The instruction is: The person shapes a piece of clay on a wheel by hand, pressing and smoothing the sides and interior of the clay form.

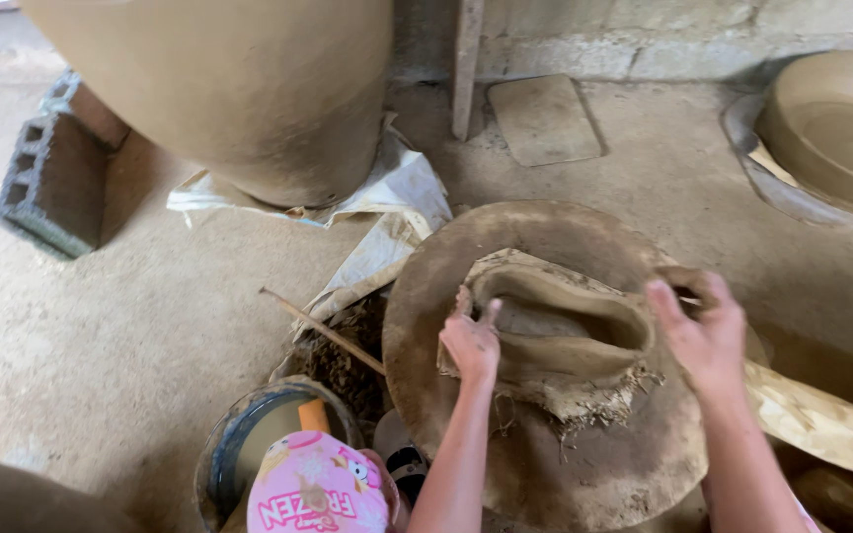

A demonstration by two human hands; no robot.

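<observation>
From the head camera, looking down, a lump of wet grey-brown clay (560, 341) sits on a round, clay-smeared turning disc (545, 464), a little above the disc's middle. The clay is hollowed into a rough oval trough with a thick, uneven wall, and ragged fibrous bits hang from its lower edge.

The left hand (471, 341) rests on the left end of the clay wall, fingers bent over the rim and thumb raised, pressing on the clay rather than closed around anything. The right hand (703, 331) is at the right end of the clay, fingers curled over the top of the wall there and pinching a fold of clay between fingers and thumb. Both forearms come up from the bottom edge of the view.

To the left of the disc a thin wooden stick (323, 331) lies slantwise over a heap of dark fibrous matter. Below that stands a round bucket (224, 444) holding cloudy water, and in front of it a pink printed cap (318, 489) shows at the bottom edge.

At the top left a large unfired clay pot (249, 89) stands on a crumpled white sack (397, 188). A grey hollow concrete block (46, 183) lies on the earthen floor (120, 336) to its left. A flat square slab (545, 118) lies near the wall at the top, beside an upright wooden plank (464, 64). At the top right a wide, shallow clay basin (831, 128) rests in a metal pan.
</observation>
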